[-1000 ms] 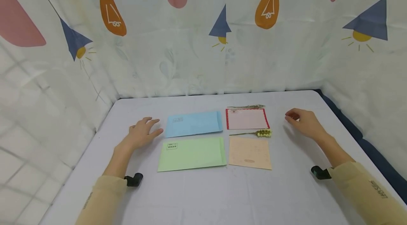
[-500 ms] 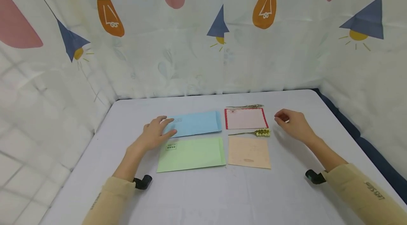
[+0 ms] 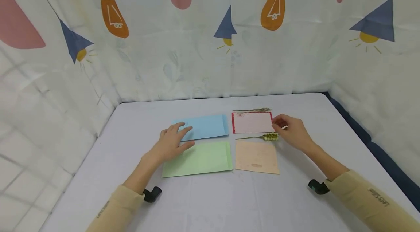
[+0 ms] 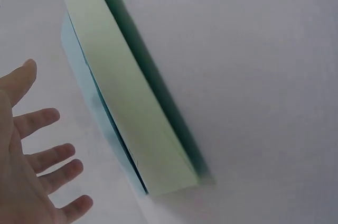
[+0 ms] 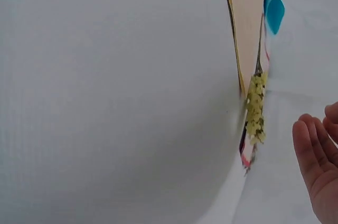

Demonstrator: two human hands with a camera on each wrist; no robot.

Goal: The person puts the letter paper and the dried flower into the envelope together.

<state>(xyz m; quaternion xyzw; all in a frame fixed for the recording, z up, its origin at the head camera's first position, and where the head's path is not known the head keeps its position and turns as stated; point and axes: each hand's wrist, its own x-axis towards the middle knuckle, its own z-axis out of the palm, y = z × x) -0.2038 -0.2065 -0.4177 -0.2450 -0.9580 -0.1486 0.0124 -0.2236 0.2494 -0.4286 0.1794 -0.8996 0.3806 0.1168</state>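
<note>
Left hand: my left hand [image 3: 172,142] lies flat with fingers spread and relaxed, its grip wide and holding nothing; the fingertips rest on the lower left corner of the blue envelope [image 3: 205,127], the palm over the top left corner of the green envelope [image 3: 200,158], so both papers are pinned flat.

Right hand: my right hand [image 3: 292,132] sits at the right edge of the red-bordered card [image 3: 252,122], fingers loosely curled toward the thumb; whether they already pinch that edge I cannot tell, since the right wrist view shows only my fingertips [image 5: 311,152] apart from the papers.

Yellow sprig: the dried yellow sprig [image 3: 267,137] lies between the red-bordered card and the peach card [image 3: 257,156], its flower head just beside my right hand, the stem pointing left.

Second sprig: a thinner grey-green sprig [image 3: 254,109] lies along the far edge of the red-bordered card.

Layout: the envelopes are to the left, one behind the other, the cards to the right, each near its sprig, which reads as two matched sets.

Surface: the white surface [image 3: 229,203] carries everything, all papers lying flat.

Surround: a cloth backdrop [image 3: 197,42] printed with lamps stands behind and at both sides.
</note>
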